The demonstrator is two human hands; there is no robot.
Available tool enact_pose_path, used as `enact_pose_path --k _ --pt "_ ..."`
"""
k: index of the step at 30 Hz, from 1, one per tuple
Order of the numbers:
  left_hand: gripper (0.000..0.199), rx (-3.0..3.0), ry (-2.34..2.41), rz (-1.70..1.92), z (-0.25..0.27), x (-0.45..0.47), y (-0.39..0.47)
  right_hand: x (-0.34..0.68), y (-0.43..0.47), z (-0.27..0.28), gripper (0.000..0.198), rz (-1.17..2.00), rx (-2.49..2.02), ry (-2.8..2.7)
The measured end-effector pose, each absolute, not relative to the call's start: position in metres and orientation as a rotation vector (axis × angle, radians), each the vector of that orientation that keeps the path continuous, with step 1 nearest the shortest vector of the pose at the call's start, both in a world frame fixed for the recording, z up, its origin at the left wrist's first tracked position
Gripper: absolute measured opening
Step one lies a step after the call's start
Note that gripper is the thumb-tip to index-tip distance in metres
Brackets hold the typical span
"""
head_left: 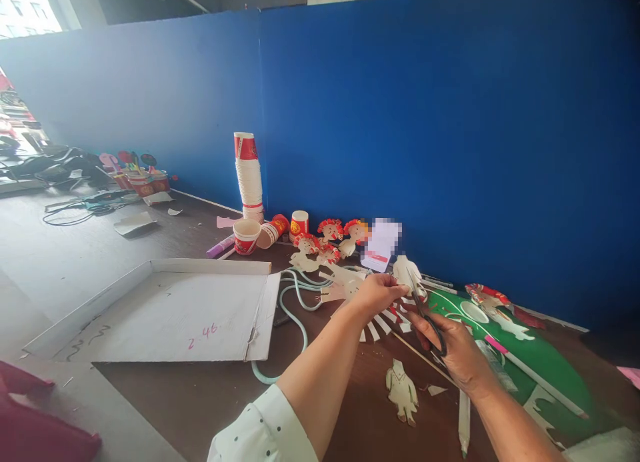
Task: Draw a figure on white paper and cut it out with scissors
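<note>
My left hand (381, 295) is closed in a pinch on the lower edge of a white paper cutout (404, 270). A pair of scissors (439, 335) with dark handles is gripped in my right hand (456, 352); its blades point up and left against the cutout. Below my hands a doll-shaped paper cutout (401, 392) with drawn lines lies flat on the dark table. Another pale body-shaped cutout (343, 281) rests just behind my left hand. Red-and-white fringed paper strips (373, 330) spread out under my hands, partly hidden by them.
A shallow white box lid (170, 309) lies at the left. Behind stand a tall stack of paper cups (249, 182) and several paper faces with red fringes (330, 230). A green mat (550, 362) with scraps is at the right. A blue partition (425, 115) closes off the back.
</note>
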State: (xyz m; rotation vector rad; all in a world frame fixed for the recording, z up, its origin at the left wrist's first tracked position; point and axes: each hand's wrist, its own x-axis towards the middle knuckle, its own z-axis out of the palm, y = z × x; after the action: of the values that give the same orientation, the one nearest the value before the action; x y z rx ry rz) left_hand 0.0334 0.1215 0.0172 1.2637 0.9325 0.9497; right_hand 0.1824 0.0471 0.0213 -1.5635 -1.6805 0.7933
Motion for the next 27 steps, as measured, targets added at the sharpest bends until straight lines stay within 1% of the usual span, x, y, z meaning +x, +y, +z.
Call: enact_pose_path --k 8,12,17,27 --pt "0.016 1.239 0.921 0.958 0.023 0.033 0.116 0.184 0.049 0.017 0.039 0.822 -1.547 -1.647" --pt "0.022 1.279 0.91 0.951 0.016 0.035 0.12 0.182 0.048 0.02 0.034 0.861 -1.54 -1.647" --pt "0.032 1.307 0.866 0.919 0.008 0.036 0.125 0.182 0.048 0.02 0.035 0.875 -1.518 -1.648" --pt "0.033 1.25 0.843 0.935 0.01 0.036 0.123 0.183 0.047 0.02 0.041 0.829 -1.563 -1.671"
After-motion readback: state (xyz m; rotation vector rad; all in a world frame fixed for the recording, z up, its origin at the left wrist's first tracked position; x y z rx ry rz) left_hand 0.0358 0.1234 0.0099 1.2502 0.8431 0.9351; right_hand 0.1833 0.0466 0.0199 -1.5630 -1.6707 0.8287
